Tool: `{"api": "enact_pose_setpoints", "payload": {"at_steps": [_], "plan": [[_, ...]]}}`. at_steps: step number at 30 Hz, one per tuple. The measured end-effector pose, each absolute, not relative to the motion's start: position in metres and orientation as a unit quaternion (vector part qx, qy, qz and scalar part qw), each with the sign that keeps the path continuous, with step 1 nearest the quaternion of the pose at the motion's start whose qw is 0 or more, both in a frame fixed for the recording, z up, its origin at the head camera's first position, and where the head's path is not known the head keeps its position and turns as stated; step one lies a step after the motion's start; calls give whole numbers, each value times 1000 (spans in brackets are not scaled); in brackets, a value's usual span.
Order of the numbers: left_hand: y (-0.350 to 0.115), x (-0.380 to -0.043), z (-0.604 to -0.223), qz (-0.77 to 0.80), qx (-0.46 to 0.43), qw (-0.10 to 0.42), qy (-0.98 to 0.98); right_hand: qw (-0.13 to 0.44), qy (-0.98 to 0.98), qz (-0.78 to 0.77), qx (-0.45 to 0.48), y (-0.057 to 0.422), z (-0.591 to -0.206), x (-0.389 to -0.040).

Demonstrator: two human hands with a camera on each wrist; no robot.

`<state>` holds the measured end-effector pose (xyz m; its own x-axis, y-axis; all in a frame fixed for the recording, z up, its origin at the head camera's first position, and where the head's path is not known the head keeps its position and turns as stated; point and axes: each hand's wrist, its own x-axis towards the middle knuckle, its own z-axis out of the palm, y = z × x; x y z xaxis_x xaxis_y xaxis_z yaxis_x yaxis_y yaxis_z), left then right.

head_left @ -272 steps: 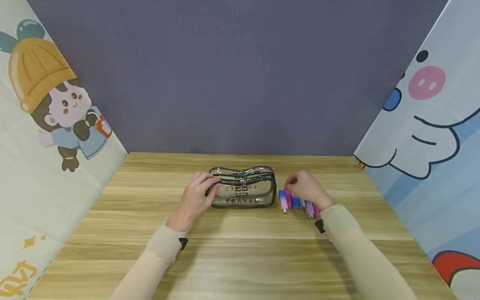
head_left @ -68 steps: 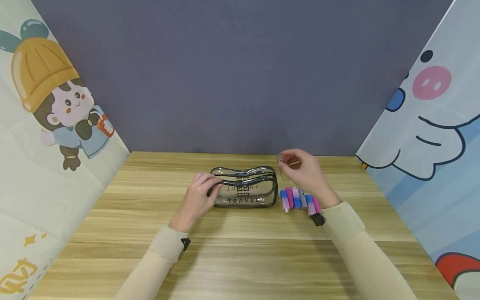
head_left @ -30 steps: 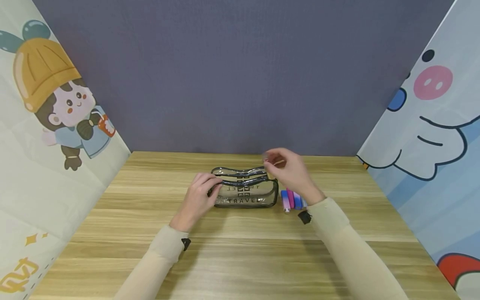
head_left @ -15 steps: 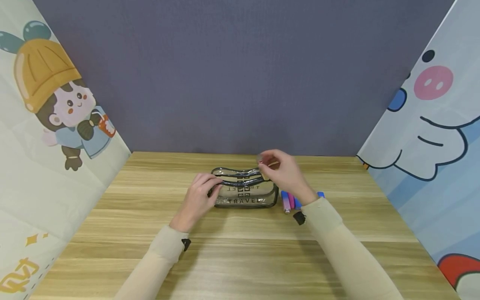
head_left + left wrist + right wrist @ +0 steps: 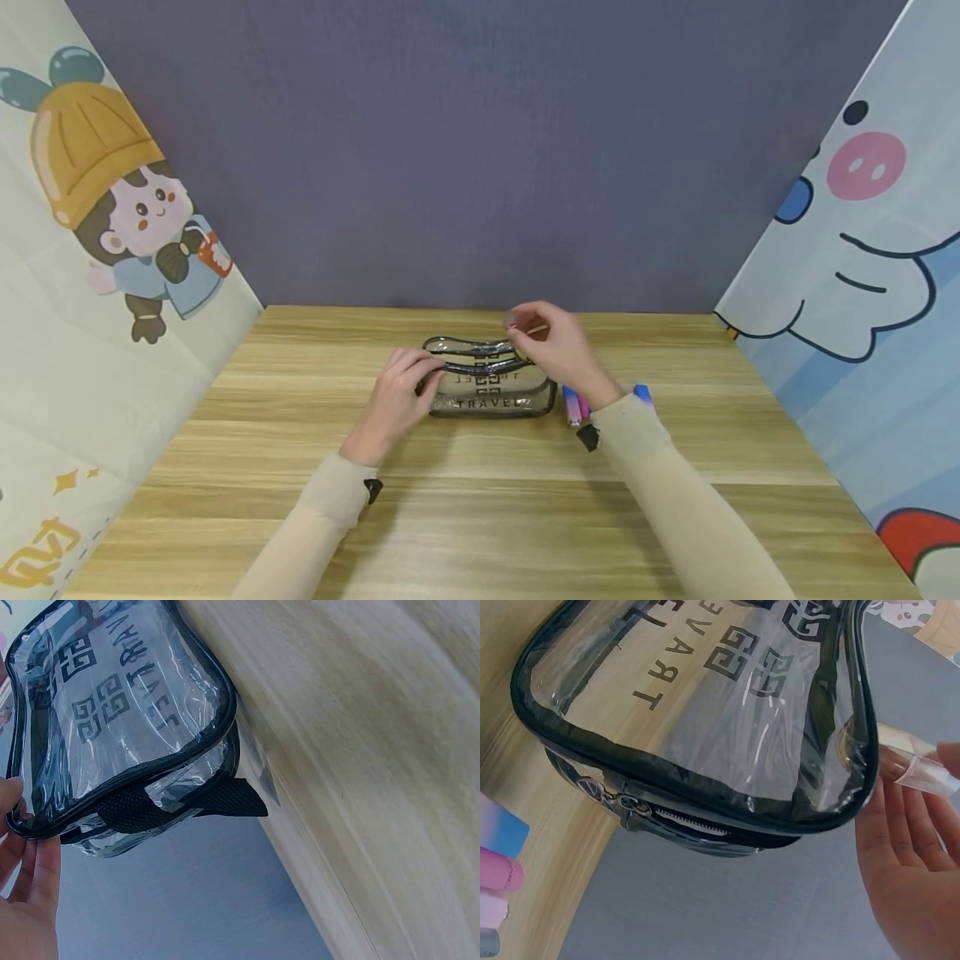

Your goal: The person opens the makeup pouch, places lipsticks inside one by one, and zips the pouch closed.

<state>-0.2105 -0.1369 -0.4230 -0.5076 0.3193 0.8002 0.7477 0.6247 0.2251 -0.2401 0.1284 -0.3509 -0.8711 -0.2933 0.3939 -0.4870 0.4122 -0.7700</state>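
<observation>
A clear toiletry bag (image 5: pixel 487 393) with black edging and the word TRAVEL stands upright on the table. My left hand (image 5: pixel 392 396) pinches its upper left corner; the left wrist view has the fingers (image 5: pixel 45 874) on the black rim (image 5: pixel 56 825). Above the bag's upper right part, my right hand (image 5: pixel 558 343) holds a small lipstick-like tube (image 5: pixel 911 757), clear at one end and gold at the other. Its gold end shows through the clear plastic at the bag's top edge. How deep it reaches is hard to tell.
Blue, pink and purple tubes (image 5: pixel 573 408) lie to the right of the bag, partly hidden under my right forearm. The wooden table (image 5: pixel 480 517) ends at a dark grey wall (image 5: pixel 480 150). Printed cartoon panels (image 5: pixel 847 275) flank both sides.
My right hand has brought the clear-and-gold tube leftward from above the row of tubes to the bag's top, then slightly lower. The left hand has kept its grip on the bag corner.
</observation>
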Motion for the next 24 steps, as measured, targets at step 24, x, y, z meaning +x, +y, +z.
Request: {"api": "enact_pose_setpoints", "payload": {"at_steps": [24], "plan": [[-137, -209, -422, -287, -329, 377, -817, 92, -840, 480, 235, 119, -363, -243]]}}
